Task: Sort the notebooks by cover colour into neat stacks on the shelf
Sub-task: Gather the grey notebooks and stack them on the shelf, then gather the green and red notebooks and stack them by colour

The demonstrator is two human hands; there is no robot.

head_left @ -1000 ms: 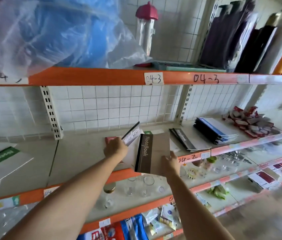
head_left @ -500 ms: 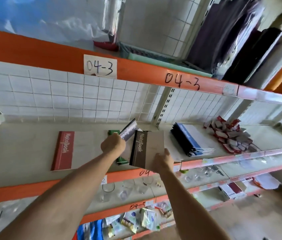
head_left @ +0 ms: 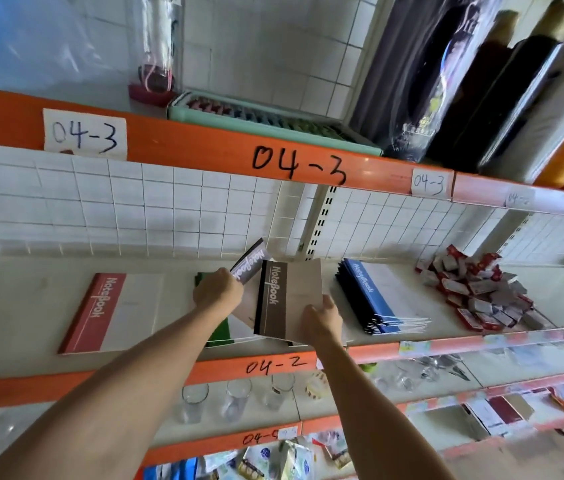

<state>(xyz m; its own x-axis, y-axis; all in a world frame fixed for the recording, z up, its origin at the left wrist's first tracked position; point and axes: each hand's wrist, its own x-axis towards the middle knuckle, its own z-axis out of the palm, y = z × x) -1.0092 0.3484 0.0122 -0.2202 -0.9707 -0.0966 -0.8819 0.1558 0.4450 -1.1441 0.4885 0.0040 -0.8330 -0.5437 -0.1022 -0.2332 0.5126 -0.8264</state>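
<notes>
**Both hands hold notebooks over shelf 04-2**

Right hand (head_left: pixel 322 318) grips the brown notebook (head_left: pixel 289 299) by its lower edge; left hand (head_left: pixel 217 292) is curled round a tilted grey notebook (head_left: pixel 247 265), both above the shelf (head_left: pixel 13 306). Largest first: blue notebook stack (head_left: pixel 367 296) to the right, red notebook (head_left: pixel 114 313) lying flat at left, green notebook (head_left: pixel 218 332) beneath the arms.
</notes>
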